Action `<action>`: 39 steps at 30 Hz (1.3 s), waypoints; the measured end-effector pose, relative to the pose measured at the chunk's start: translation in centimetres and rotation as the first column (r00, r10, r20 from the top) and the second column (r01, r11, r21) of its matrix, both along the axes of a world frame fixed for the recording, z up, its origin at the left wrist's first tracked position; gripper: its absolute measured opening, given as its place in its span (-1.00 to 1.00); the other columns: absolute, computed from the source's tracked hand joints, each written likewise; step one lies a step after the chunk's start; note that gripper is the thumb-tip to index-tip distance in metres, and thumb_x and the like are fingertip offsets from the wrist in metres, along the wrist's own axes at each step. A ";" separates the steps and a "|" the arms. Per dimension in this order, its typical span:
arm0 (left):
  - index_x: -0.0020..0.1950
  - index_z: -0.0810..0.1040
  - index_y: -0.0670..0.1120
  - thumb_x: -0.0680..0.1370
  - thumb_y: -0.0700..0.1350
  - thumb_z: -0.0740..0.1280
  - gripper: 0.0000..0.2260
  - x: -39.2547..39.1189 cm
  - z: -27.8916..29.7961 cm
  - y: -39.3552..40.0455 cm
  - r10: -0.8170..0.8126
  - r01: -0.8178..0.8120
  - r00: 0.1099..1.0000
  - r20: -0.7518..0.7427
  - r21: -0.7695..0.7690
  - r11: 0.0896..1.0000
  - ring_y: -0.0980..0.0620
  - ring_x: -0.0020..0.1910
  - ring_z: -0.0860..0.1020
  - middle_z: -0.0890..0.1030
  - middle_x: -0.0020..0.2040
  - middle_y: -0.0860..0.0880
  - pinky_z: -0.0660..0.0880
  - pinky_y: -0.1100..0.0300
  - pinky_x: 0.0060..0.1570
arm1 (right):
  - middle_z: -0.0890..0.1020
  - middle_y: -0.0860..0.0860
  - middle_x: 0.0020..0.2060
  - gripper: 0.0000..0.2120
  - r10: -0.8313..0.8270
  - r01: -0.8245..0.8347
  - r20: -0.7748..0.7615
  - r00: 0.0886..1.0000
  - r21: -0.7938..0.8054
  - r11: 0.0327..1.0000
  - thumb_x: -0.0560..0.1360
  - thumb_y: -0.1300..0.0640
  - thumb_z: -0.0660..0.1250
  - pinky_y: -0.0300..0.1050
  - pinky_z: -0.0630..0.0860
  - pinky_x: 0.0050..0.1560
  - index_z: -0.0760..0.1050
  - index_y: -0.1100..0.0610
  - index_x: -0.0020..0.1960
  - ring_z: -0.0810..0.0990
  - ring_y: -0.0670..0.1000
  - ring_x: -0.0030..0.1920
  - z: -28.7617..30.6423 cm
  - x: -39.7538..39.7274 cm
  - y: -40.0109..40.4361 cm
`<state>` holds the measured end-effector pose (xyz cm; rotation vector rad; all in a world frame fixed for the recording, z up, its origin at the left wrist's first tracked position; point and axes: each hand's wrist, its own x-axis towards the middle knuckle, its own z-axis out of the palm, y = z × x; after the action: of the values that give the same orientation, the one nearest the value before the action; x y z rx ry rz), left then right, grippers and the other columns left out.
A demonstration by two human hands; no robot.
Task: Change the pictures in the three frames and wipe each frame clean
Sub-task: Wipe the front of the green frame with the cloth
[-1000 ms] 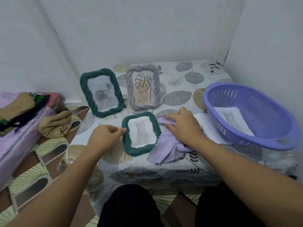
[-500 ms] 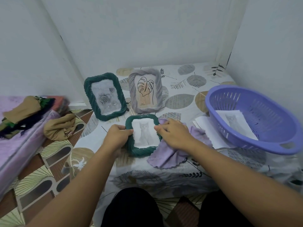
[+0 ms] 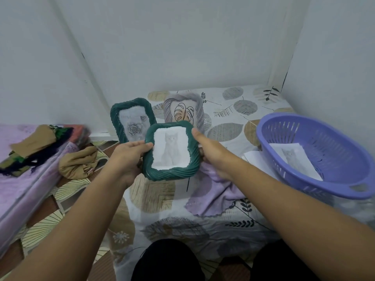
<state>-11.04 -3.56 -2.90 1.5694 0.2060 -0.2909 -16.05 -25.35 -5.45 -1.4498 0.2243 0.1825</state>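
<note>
Above the near middle of the worktop (image 3: pixel 227 110), which is covered with a leaf-patterned cloth, both hands hold up a small dark green frame with a twisted rope-like border (image 3: pixel 171 151). It shows a pale picture of a sitting cat and is tilted toward the camera. The left hand (image 3: pixel 126 157) grips the frame's left edge, with the thumb lying on the front border and the other fingers curled behind. The right hand (image 3: pixel 213 154) grips the right edge, thumb on the upper right corner, fingers hidden behind the frame. Both forearms reach forward from the near corners of the view.

Behind the held frame, a larger dark green frame with a grey rose picture (image 3: pixel 132 119) and a grey-lilac frame with a leaf line drawing (image 3: pixel 183 110) stand upright side by side. A lilac wiping cloth (image 3: pixel 213 193) lies crumpled on the worktop under the right wrist. On the right stands a purple plastic basket with slotted walls (image 3: pixel 316 155), with a printed sheet (image 3: pixel 294 159) inside.
</note>
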 end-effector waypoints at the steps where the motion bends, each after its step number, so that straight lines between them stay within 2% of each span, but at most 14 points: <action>1: 0.23 0.62 -0.27 0.61 -0.23 0.40 -0.78 -0.1 0.2 -0.2 -0.007 0.007 1.000 0.002 -0.003 1.000 -0.14 -0.06 0.54 0.68 -0.07 -0.15 0.58 0.08 -0.19 | 0.76 -0.06 -0.20 -0.49 0.011 -0.010 -0.020 1.000 0.052 0.999 0.64 -0.31 0.13 -0.25 0.64 -0.07 0.62 0.09 0.10 0.73 -0.13 -0.18 0.4 0.0 0.1; 3: 0.21 0.63 -0.26 0.61 -0.23 0.39 -0.79 -0.1 0.3 -0.5 -0.021 0.021 1.000 0.002 -0.014 1.000 -0.15 -0.07 0.52 0.68 -0.08 -0.16 0.58 0.10 -0.25 | 0.75 0.00 0.08 -0.40 -0.006 0.016 -0.072 0.997 0.135 0.991 0.60 -0.42 0.05 0.02 0.56 0.30 0.62 0.00 0.21 0.71 0.02 0.13 1.1 -0.1 0.4; 4: 0.21 0.63 -0.27 0.61 -0.23 0.39 -0.80 -0.1 0.2 -0.6 -0.032 0.032 0.999 -0.002 -0.026 0.999 -0.17 -0.05 0.49 0.67 -0.06 -0.18 0.57 0.10 -0.23 | 0.74 0.02 0.11 -0.37 -0.012 0.026 -0.076 0.997 0.187 0.982 0.62 -0.40 -0.02 0.07 0.53 0.32 0.62 0.00 0.20 0.69 0.05 0.16 1.5 -0.3 0.4; 9: 0.25 0.61 -0.29 0.61 -0.21 0.39 -0.75 -0.2 0.2 -1.4 -0.113 0.111 0.994 -0.012 -0.086 0.990 -0.19 0.03 0.49 0.63 0.06 -0.25 0.50 -0.06 0.04 | 0.69 0.15 0.20 -0.28 -0.010 0.014 -0.011 1.000 0.373 0.928 0.64 -0.38 -0.07 0.06 0.57 0.18 0.57 0.13 0.30 0.68 0.15 0.20 3.0 -1.0 -0.4; 12: 0.34 0.56 -0.27 0.62 -0.16 0.36 -0.68 -0.4 0.7 -2.4 -0.195 0.194 0.981 0.006 -0.117 0.974 -0.13 -0.07 0.54 0.60 -0.01 -0.19 0.47 0.01 0.04 | 0.72 0.14 0.13 -0.32 -0.060 0.039 0.044 0.997 0.381 0.924 0.66 -0.33 -0.04 0.01 0.62 0.06 0.56 0.15 0.34 0.71 0.14 0.11 3.4 -1.1 -1.2; 15: 0.36 0.57 -0.16 0.63 -0.07 0.34 -0.67 -0.3 1.6 -3.8 -0.290 0.284 0.957 -0.007 -0.179 0.942 -0.05 -0.09 0.56 0.58 -0.04 -0.13 0.50 0.02 0.08 | 0.72 0.09 0.13 -0.39 -0.118 0.077 0.121 0.986 0.299 0.951 0.68 -0.29 -0.02 0.05 0.60 0.16 0.58 0.10 0.31 0.69 0.10 0.15 3.8 -0.9 -2.5; 18: 0.31 0.59 -0.10 0.65 -0.06 0.30 -0.74 0.1 2.3 -6.0 -0.368 0.353 0.930 -0.014 -0.249 0.902 -0.08 0.09 0.63 0.68 0.08 -0.08 0.54 -0.05 0.19 | 0.70 -0.01 0.21 -0.52 -0.142 0.115 0.179 0.974 0.151 0.982 0.67 -0.26 0.08 0.05 0.52 0.33 0.58 0.00 0.32 0.65 0.04 0.25 4.1 -0.7 -4.3; 20: 0.32 0.59 -0.10 0.66 -0.08 0.28 -0.74 0.4 2.8 -7.8 -0.398 0.380 0.917 -0.004 -0.284 0.880 -0.09 0.13 0.65 0.70 0.12 -0.08 0.55 -0.09 0.19 | 0.70 -0.09 0.18 -0.58 -0.170 0.178 0.194 0.966 -0.022 0.984 0.65 -0.26 0.16 -0.04 0.50 0.27 0.58 -0.04 0.30 0.64 -0.02 0.23 4.7 -0.9 -5.7; 22: 0.38 0.56 -0.13 0.67 -0.09 0.27 -0.70 1.0 3.1 -9.6 -0.437 0.423 0.900 0.016 -0.279 0.862 -0.11 0.18 0.65 0.70 0.15 -0.10 0.56 -0.09 0.15 | 0.70 -0.06 0.13 -0.62 -0.224 0.265 0.227 0.948 -0.170 0.949 0.63 -0.24 0.20 -0.08 0.50 0.18 0.56 -0.01 0.24 0.64 -0.03 0.17 4.9 -0.8 -7.4; 25: 0.45 0.49 -0.16 0.67 -0.09 0.26 -0.64 2.1 3.2 -12.3 -0.471 0.455 0.882 0.015 -0.282 0.845 -0.19 0.31 0.59 0.65 0.23 -0.14 0.53 -0.16 0.27 | 0.68 0.06 0.10 -0.64 -0.268 0.360 0.296 0.917 -0.324 0.875 0.52 -0.25 0.26 0.15 0.51 0.30 0.54 -0.03 0.15 0.64 0.06 0.15 5.1 -0.5 -9.9; 28: 0.41 0.52 -0.16 0.65 -0.11 0.26 -0.66 3.2 3.1 -14.8 -0.482 0.464 0.876 0.002 -0.277 0.841 -0.16 0.21 0.59 0.62 0.17 -0.14 0.53 -0.12 0.25 | 0.67 0.00 0.00 -0.85 -0.252 0.394 0.346 0.904 -0.440 0.807 0.62 -0.09 0.23 0.14 0.51 0.29 0.49 -0.10 0.13 0.64 0.04 0.09 5.4 -0.1 -12.3; 32: 0.43 0.52 -0.20 0.64 -0.14 0.28 -0.63 5.1 2.7 -17.8 -0.446 0.426 0.895 0.005 -0.304 0.852 -0.13 0.15 0.61 0.65 0.13 -0.13 0.56 -0.12 0.24 | 0.64 0.13 -0.01 -0.83 -0.223 0.405 0.365 0.904 -0.563 0.720 0.64 0.01 0.24 0.13 0.50 0.20 0.48 -0.13 0.21 0.61 0.06 -0.01 5.2 1.1 -15.0; 36: 0.38 0.55 -0.23 0.61 -0.17 0.38 -0.65 7.0 1.8 -19.8 -0.469 0.465 0.882 0.052 -0.267 0.844 -0.17 0.24 0.64 0.67 0.24 -0.18 0.61 -0.04 0.14 | 0.64 -0.17 -0.08 -0.61 -0.229 0.405 0.338 0.913 -0.671 0.622 0.43 -0.12 0.35 0.24 0.45 0.28 0.42 -0.24 0.25 0.62 -0.02 0.02 4.2 2.6 -16.6; 39: 0.27 0.60 -0.23 0.55 -0.24 0.45 -0.71 8.2 0.8 -21.1 -0.442 0.443 0.896 0.052 -0.179 0.878 -0.19 0.20 0.65 0.71 0.15 -0.18 0.62 0.00 0.00 | 0.64 -0.15 -0.07 -0.68 -0.247 0.420 0.341 0.907 -0.720 0.552 0.48 -0.08 0.41 0.18 0.34 0.32 0.43 -0.19 0.20 0.59 -0.03 0.02 3.4 3.5 -17.9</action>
<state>-2.85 -24.62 -2.10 1.4163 -0.1919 -0.6438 -12.55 -43.23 -2.00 -2.2586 0.4514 -0.4544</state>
